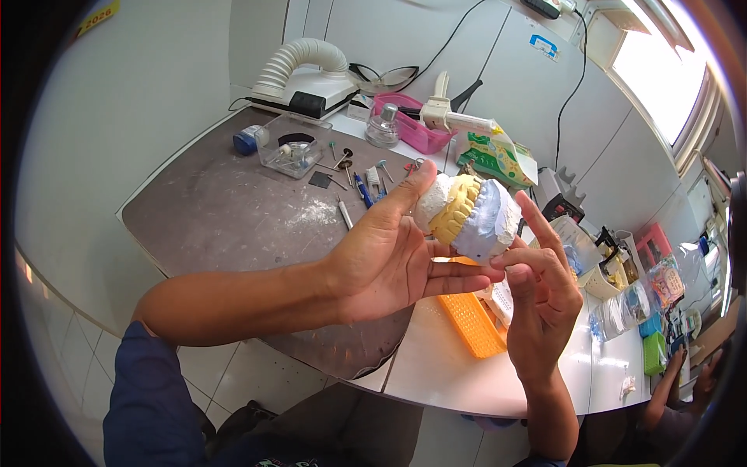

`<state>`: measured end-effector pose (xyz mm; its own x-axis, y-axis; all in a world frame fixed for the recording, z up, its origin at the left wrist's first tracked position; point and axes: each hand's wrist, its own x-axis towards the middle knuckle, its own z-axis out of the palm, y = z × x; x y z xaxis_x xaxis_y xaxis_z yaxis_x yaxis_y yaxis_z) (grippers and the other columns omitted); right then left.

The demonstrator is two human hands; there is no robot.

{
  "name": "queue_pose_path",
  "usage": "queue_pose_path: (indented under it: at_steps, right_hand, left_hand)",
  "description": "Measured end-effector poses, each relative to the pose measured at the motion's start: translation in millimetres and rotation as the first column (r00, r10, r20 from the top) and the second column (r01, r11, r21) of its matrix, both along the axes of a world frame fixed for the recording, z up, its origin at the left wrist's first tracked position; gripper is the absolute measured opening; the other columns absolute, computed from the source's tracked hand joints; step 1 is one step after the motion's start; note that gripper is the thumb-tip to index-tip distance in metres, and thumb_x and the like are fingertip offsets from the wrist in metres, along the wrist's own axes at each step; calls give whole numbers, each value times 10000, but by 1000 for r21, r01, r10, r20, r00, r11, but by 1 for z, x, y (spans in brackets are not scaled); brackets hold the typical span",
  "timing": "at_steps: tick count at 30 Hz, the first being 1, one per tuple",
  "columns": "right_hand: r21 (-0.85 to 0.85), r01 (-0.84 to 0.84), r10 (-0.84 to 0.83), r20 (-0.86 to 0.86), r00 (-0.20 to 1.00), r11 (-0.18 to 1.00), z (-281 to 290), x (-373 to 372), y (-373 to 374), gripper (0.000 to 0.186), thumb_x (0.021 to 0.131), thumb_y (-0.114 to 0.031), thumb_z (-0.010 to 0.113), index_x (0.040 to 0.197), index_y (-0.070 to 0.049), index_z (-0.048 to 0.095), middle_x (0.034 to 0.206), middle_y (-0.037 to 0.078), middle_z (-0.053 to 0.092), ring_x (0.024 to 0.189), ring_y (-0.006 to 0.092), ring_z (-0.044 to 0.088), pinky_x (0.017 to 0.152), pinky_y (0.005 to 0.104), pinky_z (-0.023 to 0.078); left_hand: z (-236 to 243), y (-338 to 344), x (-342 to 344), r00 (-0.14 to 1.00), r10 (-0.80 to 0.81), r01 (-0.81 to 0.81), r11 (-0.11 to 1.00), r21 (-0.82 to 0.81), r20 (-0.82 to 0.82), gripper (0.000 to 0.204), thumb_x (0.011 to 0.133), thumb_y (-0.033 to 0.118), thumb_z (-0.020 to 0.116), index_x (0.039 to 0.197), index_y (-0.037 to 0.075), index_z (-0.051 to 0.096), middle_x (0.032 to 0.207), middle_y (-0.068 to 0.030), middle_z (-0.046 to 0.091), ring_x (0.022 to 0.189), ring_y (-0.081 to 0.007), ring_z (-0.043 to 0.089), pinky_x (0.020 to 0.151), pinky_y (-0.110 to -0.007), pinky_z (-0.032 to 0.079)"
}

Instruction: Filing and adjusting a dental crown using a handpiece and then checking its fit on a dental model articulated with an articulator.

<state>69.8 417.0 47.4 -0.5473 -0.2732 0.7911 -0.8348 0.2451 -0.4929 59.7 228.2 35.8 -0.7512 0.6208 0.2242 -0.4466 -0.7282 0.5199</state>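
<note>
In the centre right, a dental model (457, 208) made of white plaster bases with a yellow arch and a pale blue arch is held above the bench. My left hand (379, 267) has it between its thumb at the upper left and fingers behind and below. My right hand (540, 302) grips the blue and white right end with bent fingers. Beyond the model lie a white-handled tool (345, 214), a blue pen (362, 188), small mounted burs and white powder (315, 212) on the dark bench mat (187, 210).
An extraction hose unit (299, 86), clear box (292, 148), pink tray (408, 140) and green packet (494, 159) stand at the back. An orange basket (467, 335) sits below my hands. Containers (622, 307) crowd the right side; another person's arm (661, 393) shows at far right.
</note>
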Motion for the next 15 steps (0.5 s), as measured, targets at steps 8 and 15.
queue_pose_path:
  at_steps: [8,15]
  right_hand:
    - [87,-100,105,-52,993,991,-2,-5,6,137,863,-140,661,865,-7,692,1340,275,454,1183,416,532,928,471,483]
    - [142,-92,110,-124,986,986,-1,1,1,128,828,-141,684,856,-19,713,1406,278,365,1203,428,511,956,504,464]
  left_hand:
    - [6,0,2,982,112,-140,971,-195,-149,636,919,468,526,1322,1,367,1229,-151,513,1157,-206,526,1023,-367,434]
    - [4,0,10,937,183,-276,909,-312,-296,646,932,523,495,1321,15,404,1233,-116,535,1131,-178,552,1003,-363,446]
